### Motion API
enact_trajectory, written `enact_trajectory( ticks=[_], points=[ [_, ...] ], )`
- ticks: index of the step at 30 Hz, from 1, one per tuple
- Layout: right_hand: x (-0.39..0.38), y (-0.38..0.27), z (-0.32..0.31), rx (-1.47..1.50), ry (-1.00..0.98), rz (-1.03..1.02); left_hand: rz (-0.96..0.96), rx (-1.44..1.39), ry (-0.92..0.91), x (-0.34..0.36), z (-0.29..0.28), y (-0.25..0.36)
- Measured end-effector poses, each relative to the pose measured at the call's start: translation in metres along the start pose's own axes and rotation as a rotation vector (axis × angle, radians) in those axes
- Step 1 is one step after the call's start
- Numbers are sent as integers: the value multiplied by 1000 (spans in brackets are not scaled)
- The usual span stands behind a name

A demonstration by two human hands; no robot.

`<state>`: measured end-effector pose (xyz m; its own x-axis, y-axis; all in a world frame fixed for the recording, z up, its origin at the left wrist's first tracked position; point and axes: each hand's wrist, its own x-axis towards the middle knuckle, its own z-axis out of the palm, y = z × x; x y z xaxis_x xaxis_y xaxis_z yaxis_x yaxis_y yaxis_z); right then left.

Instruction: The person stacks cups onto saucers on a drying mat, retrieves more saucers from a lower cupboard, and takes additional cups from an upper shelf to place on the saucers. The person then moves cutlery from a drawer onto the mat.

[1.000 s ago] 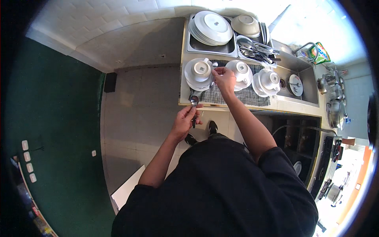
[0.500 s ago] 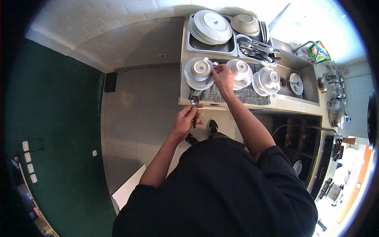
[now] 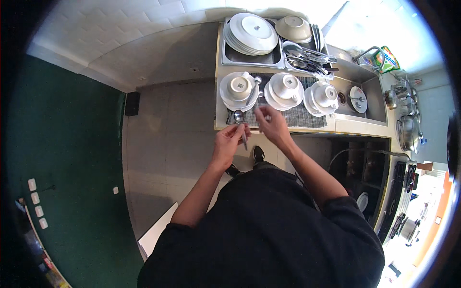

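Note:
My left hand [image 3: 229, 144] pinches a metal spoon [image 3: 239, 116] by its handle, bowl end up, just off the counter's front edge. Slightly blurred, my right hand [image 3: 273, 126] hovers right of the spoon with its fingers loosely bent, apparently holding nothing. Beyond them, on a dark checked cloth [image 3: 307, 114], stand three white saucer stacks, each topped by an upside-down cup: the left cup [image 3: 239, 86], the middle cup [image 3: 286, 85] and the right cup [image 3: 326, 96]. A second spoon [image 3: 255, 88] lies on the left saucer [image 3: 225, 96] beside its cup.
Behind the cups, a metal tray [image 3: 225, 56] holds stacked white plates [image 3: 254, 31]; an upturned bowl [image 3: 294, 28] and a heap of cutlery [image 3: 307, 58] are to its right. Farther right is a sink [image 3: 377, 98] containing a small plate [image 3: 358, 93]. Pots [image 3: 408, 132] stand at the far right.
My right hand has drawn back toward me from the left cup, leaving a spoon visible on its saucer. My left hand with its spoon has shifted slightly right and nearer my right hand.

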<state>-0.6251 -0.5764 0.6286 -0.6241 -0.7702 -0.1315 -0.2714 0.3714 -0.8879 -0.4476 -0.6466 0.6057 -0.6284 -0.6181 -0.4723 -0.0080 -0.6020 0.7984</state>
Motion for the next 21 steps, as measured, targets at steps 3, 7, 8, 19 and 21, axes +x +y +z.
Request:
enact_trajectory(
  ticks=[3,7,8,19,21],
  points=[
    [-37,-3,-9,169,-116,117,90,14,-12,10,23,1],
    [-45,10,-25,228,-55,82,45,71,3,17,56,7],
    [-46,12,-30,226,-46,74,49,34,-18,18,62,7],
    [-49,20,-77,-101,101,-305,106,181,-9,33,105,-3],
    [-50,21,-83,-95,94,-307,121,183,-17,34,111,-3]
  ],
)
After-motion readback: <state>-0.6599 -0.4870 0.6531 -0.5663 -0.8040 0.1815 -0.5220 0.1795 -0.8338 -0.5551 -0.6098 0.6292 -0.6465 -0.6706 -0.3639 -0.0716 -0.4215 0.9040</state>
